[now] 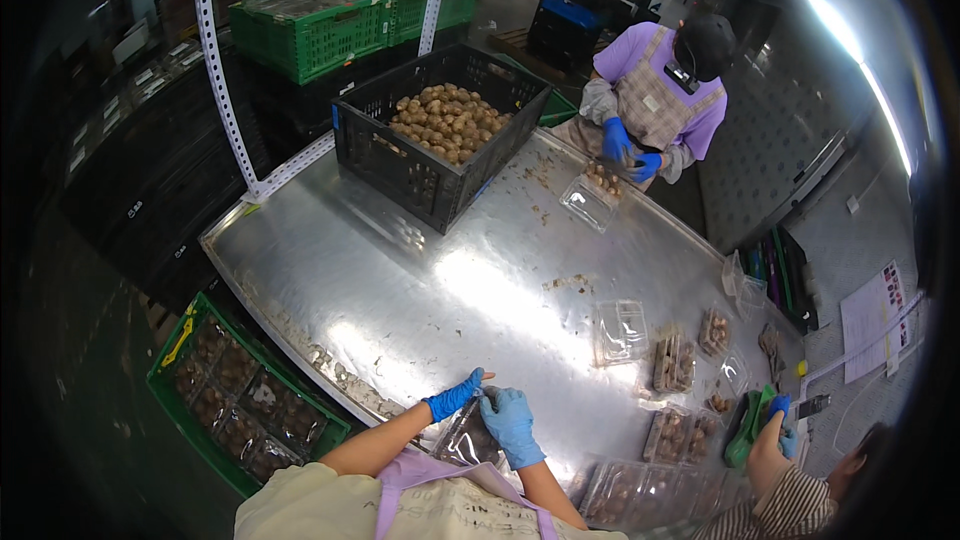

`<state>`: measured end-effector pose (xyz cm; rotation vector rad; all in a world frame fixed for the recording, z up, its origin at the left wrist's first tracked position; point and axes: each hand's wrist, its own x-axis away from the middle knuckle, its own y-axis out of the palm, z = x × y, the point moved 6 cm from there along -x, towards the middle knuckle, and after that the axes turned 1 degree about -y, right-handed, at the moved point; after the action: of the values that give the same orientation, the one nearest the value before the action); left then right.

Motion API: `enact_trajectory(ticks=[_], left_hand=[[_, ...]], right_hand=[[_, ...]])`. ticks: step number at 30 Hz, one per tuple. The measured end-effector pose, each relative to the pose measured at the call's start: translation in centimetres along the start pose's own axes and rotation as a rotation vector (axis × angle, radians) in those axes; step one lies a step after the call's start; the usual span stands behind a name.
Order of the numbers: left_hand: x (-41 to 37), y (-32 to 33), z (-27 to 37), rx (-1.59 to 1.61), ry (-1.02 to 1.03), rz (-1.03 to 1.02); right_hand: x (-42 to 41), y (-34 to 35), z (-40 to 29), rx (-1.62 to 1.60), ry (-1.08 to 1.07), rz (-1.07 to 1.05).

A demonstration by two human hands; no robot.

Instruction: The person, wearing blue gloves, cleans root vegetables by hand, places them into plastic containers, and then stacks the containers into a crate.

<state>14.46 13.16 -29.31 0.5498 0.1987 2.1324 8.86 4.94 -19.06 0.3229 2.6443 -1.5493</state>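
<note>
My left hand (457, 394), in a blue glove with a bare fingertip showing, is at the near edge of the metal table (360, 255). My right hand (511, 424), in a light blue glove, rests on the top of a clear plastic clamshell box (469, 439) with dark contents. The fingers of both hands meet near the box's upper end, close to my apron. Whether the left fingers grip the box or only touch it cannot be told. Round brown produce, its kind unclear, fills part of a black plastic crate (397, 176) at the table's far side.
A green crate (255, 397) of filled clamshells stands low at the left. Filled clamshells (667, 431) and a stack of unfilled ones (621, 331) lie at the right. A co-worker (660, 90) in blue gloves works across the table; another person's arm (769, 450) reaches in at the right.
</note>
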Motion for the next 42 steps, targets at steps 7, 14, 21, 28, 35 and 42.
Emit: enact_trajectory(ticks=[7,14,21,28,35,42], left_hand=[[0.5,-0.4,-0.2,-0.022,0.052,-0.079],[0.8,-0.9,-0.6,0.006,-0.001,-0.093],[1.0,0.0,-1.1,0.034,0.042,0.005],[1.0,-1.0,-1.2,0.082,0.086,0.234],[1.3,-1.7,-0.6,0.135,0.214,0.386],[1.8,-2.4,-0.7,0.113,0.182,0.503]], right_hand=[[-0.1,0.6,-0.4,-0.027,0.025,0.001],[-0.2,-0.4,-2.3,-0.038,0.167,-0.139],[2.4,-3.4,-0.4,-0.398,0.308,-0.088],[5.4,-6.9,6.2,-0.982,0.619,0.109],[10.4,-12.2,6.2,0.271,0.529,0.183],[13.1,-6.5,4.5,0.381,0.516,0.320]])
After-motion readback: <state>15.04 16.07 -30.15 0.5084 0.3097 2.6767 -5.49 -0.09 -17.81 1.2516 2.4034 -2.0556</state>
